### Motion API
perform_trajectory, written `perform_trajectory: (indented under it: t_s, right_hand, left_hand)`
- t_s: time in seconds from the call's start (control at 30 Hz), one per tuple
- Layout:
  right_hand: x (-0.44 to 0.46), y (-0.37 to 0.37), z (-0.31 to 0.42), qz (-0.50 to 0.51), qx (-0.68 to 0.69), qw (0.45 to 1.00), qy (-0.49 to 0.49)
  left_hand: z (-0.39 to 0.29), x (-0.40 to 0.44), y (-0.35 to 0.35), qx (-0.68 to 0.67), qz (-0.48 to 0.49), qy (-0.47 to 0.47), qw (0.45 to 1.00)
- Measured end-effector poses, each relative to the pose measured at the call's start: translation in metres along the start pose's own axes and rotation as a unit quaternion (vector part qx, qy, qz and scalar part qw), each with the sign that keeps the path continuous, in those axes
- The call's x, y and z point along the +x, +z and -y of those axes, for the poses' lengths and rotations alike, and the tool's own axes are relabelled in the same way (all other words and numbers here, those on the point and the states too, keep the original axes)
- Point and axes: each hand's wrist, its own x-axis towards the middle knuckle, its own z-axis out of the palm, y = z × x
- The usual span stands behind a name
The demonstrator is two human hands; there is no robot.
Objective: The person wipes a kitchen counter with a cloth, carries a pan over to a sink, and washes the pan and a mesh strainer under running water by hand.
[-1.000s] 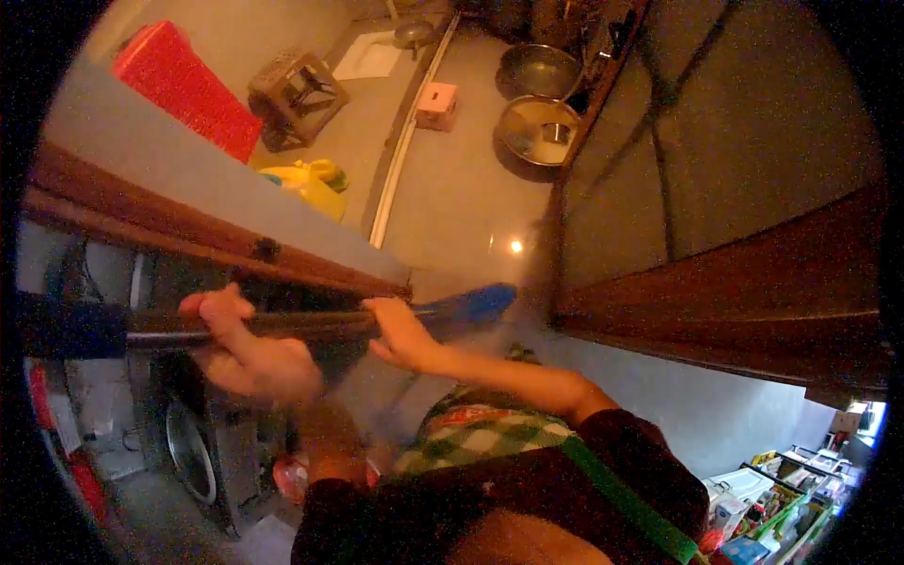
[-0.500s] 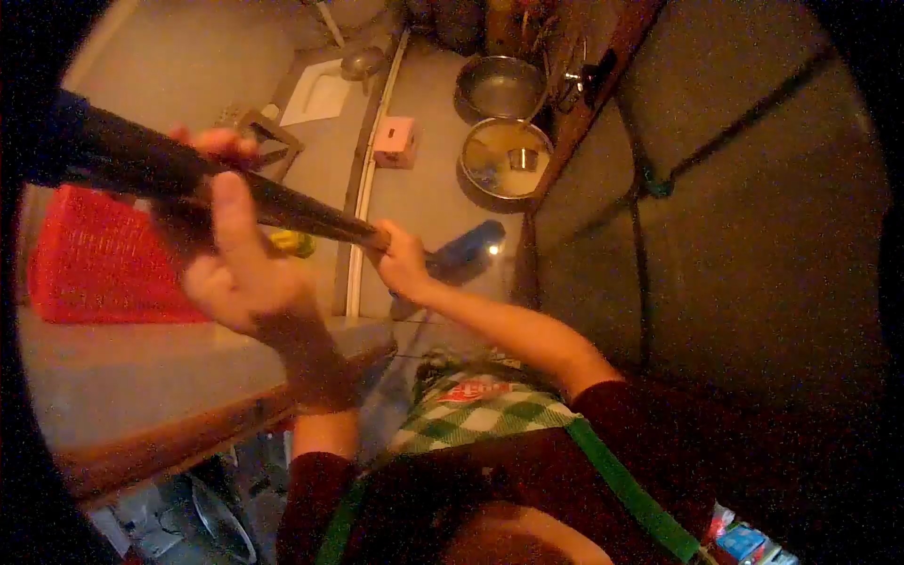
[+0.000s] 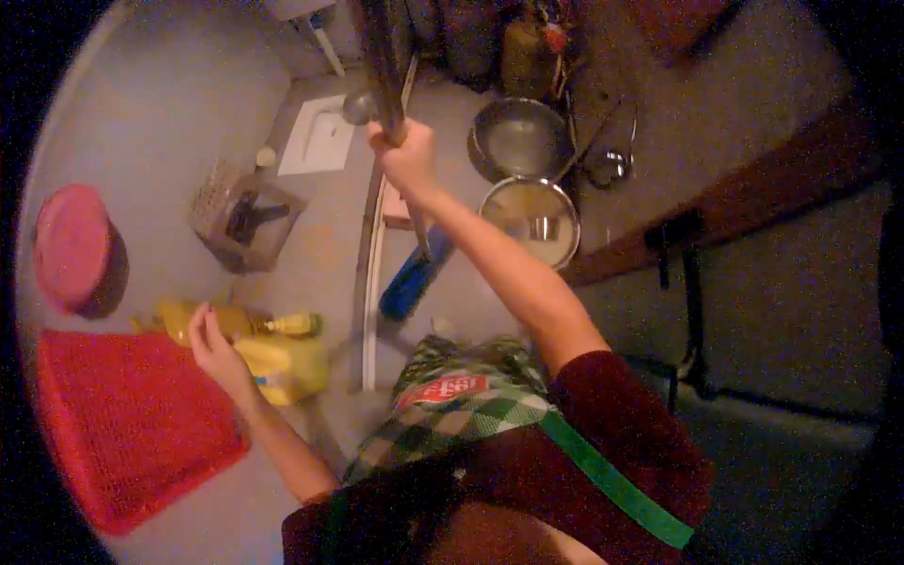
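My right hand (image 3: 411, 158) is closed around the shaft of a long pole (image 3: 381, 66), which rises out of view at the top. At its lower end a blue head (image 3: 411, 278) rests on or just above the floor; whether it is a brush or a wiper I cannot tell. To the left, my left hand (image 3: 215, 344) is off the pole, its fingers partly stretched and apparently holding nothing. It hovers over or beside a yellow bottle (image 3: 212, 320) and a paler yellow container (image 3: 287, 367); contact cannot be made out.
A red basket (image 3: 141, 424) and a pink round tub (image 3: 73, 247) are at left. Beyond are a plastic crate or stool (image 3: 250, 221) and a white squat toilet (image 3: 318, 137). Past a low ledge (image 3: 372, 311) stand a metal basin (image 3: 523, 141), a filled basin (image 3: 565, 221) and a pink box (image 3: 395, 207).
My left hand has let go of, or moved off, the pole and lowered toward the yellow bottles. The pole has swung from slanting left to near upright; its blue head has shifted left.
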Motion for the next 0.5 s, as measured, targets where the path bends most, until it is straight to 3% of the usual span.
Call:
perform_trajectory:
  t_s: [0.13,0.2,0.23,0.27,0.33,0.37,0.4,0.47,0.5]
  right_hand:
    - [0.096,0.004,-0.001,-0.026,0.068,0.997,0.026]
    - [0.153,0.005,-0.029,-0.050,0.035,0.998,0.005]
    - [0.167,0.009,-0.028,-0.060,0.060,0.996,-0.016]
    - [0.197,0.012,-0.038,-0.066,0.084,0.994,-0.027]
    - [0.256,0.012,-0.078,-0.068,-0.058,0.996,-0.022]
    - [0.279,0.014,-0.082,-0.025,0.049,0.998,0.017]
    - [0.321,-0.008,-0.118,-0.020,-0.003,0.999,0.029]
    - [0.359,-0.005,-0.122,-0.013,0.096,0.994,0.054]
    - [0.388,-0.005,-0.146,0.016,0.074,0.997,0.009]
  left_hand:
    - [0.007,0.059,0.064,-0.014,0.028,-0.039,0.999]
    - [-0.012,0.090,0.125,-0.002,0.049,-0.027,0.998]
    - [-0.033,0.096,0.138,-0.031,0.056,-0.078,0.995]
    - [-0.037,0.121,0.168,-0.041,0.053,-0.022,0.997]
    - [-0.037,0.150,0.213,-0.050,0.054,0.081,0.994]
    - [-0.038,0.157,0.229,-0.011,0.055,0.078,0.995]
    - [-0.051,0.163,0.283,0.031,0.060,0.085,0.994]
    - [-0.045,0.182,0.316,0.056,0.066,0.066,0.994]
    - [-0.026,0.192,0.338,0.043,0.078,0.044,0.995]
